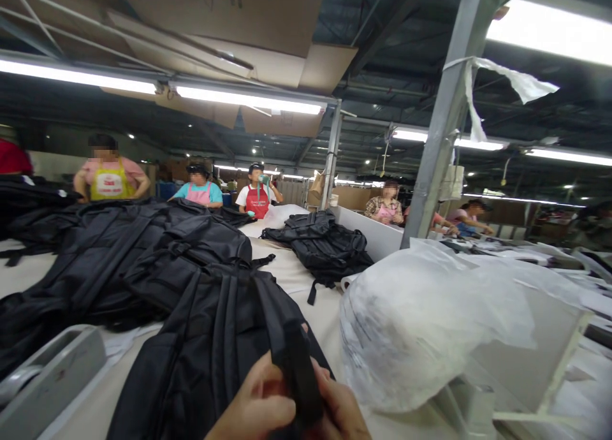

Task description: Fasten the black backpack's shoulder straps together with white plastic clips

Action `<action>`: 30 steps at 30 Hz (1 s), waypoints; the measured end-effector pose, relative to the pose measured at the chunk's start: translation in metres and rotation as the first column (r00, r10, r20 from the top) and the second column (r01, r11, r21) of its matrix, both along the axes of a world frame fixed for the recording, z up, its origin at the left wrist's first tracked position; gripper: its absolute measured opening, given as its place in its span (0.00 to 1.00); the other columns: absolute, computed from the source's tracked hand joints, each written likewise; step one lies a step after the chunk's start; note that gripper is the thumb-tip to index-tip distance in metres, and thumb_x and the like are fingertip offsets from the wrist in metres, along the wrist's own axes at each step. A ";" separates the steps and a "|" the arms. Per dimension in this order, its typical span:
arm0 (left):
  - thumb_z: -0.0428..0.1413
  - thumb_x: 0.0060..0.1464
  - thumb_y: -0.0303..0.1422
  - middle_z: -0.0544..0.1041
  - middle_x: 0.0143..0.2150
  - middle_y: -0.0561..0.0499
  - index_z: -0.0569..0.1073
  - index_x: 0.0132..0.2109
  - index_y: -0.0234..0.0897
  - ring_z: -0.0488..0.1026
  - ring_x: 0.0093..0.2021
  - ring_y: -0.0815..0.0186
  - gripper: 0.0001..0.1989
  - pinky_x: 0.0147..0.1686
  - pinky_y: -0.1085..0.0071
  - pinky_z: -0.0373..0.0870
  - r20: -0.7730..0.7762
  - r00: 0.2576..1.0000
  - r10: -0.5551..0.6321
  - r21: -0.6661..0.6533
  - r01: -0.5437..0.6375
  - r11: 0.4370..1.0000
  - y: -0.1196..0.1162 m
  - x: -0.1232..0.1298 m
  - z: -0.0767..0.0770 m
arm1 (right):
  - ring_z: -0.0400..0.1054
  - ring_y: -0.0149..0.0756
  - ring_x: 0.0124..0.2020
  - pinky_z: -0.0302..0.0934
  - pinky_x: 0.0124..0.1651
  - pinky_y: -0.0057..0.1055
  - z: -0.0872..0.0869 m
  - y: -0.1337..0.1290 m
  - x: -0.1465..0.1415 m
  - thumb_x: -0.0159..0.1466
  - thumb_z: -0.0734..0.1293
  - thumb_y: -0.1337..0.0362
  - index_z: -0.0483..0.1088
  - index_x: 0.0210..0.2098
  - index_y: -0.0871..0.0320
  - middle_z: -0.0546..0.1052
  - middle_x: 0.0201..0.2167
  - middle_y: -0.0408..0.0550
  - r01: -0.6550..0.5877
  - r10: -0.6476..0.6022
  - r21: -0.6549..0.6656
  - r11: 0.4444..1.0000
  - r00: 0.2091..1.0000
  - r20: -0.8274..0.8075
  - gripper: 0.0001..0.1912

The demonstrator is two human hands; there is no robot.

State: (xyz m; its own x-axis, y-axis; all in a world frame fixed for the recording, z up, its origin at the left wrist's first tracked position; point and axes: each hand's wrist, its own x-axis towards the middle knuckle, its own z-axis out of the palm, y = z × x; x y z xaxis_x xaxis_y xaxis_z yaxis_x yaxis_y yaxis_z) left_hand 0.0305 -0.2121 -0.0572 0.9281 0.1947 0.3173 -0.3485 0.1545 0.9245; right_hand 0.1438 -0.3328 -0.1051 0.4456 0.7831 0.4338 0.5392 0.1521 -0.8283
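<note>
"Which piece is being worked on?"

"The black backpack [191, 357] lying on the worktop [289, 271], right in front of the person. A black strap [302, 376] is lifted over its right side, near its close end."

"And the hands?"

"Both are on that strap. The left hand [261, 398] pinches it between thumb and curled fingers; the right hand [338, 398] grips the opposite edge, with some of its fingertips hidden behind the band."

"So what step would you call this?"

"Handling the strap, I'd judge: it's held up between the hands. The band is blurred, so I can't tell whether it's folded, or where it joins the backpack."

"What does the next move call for?"

"Probably a firm pinch on both edges and a flat, untwisted band. I'd also mind slack catching on its neighbours."

"Which are?"

"A heap of black backpacks [157, 249] beyond the backpack and to its left, close against it. A smaller stack of black bags [329, 242] is beyond it to the right, well apart. A bulging translucent plastic bag [411, 325] stands to its right."
</note>
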 end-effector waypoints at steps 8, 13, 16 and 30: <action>0.48 0.58 0.46 0.71 0.22 0.53 0.70 0.28 0.37 0.70 0.24 0.68 0.19 0.34 0.71 0.72 -0.045 0.940 0.339 -0.123 -0.342 0.932 -0.006 0.021 0.041 | 0.59 0.29 0.24 0.54 0.26 0.24 0.011 0.009 0.000 0.67 0.54 0.54 0.64 0.26 0.56 0.64 0.23 0.41 -0.013 0.004 0.056 0.998 0.986 0.164 0.19; 0.54 0.54 0.43 0.62 0.15 0.59 0.61 0.26 0.38 0.60 0.16 0.73 0.16 0.26 0.73 0.68 -0.014 0.908 0.419 -0.307 -0.403 0.862 -0.005 0.060 0.052 | 0.56 0.29 0.21 0.49 0.23 0.26 -0.013 0.014 0.001 0.68 0.54 0.55 0.55 0.23 0.54 0.61 0.19 0.39 0.083 -0.106 0.102 0.991 0.963 0.249 0.18; 0.48 0.59 0.37 0.63 0.15 0.60 0.61 0.28 0.38 0.61 0.16 0.73 0.12 0.25 0.73 0.67 -0.146 0.903 0.403 -0.290 -0.429 0.856 0.002 0.081 0.049 | 0.59 0.31 0.24 0.52 0.25 0.27 -0.009 0.014 0.005 0.67 0.53 0.50 0.59 0.25 0.54 0.64 0.21 0.41 0.072 -0.076 0.038 0.997 0.991 0.111 0.19; 0.60 0.52 0.38 0.80 0.33 0.45 0.71 0.42 0.33 0.77 0.33 0.64 0.14 0.36 0.70 0.70 -0.246 0.929 0.275 -0.020 -0.289 0.957 0.088 0.031 0.064 | 0.67 0.34 0.32 0.62 0.36 0.30 0.073 0.057 0.036 0.54 0.67 0.64 0.72 0.32 0.57 0.75 0.28 0.41 -0.278 0.296 -0.214 0.937 0.954 0.057 0.06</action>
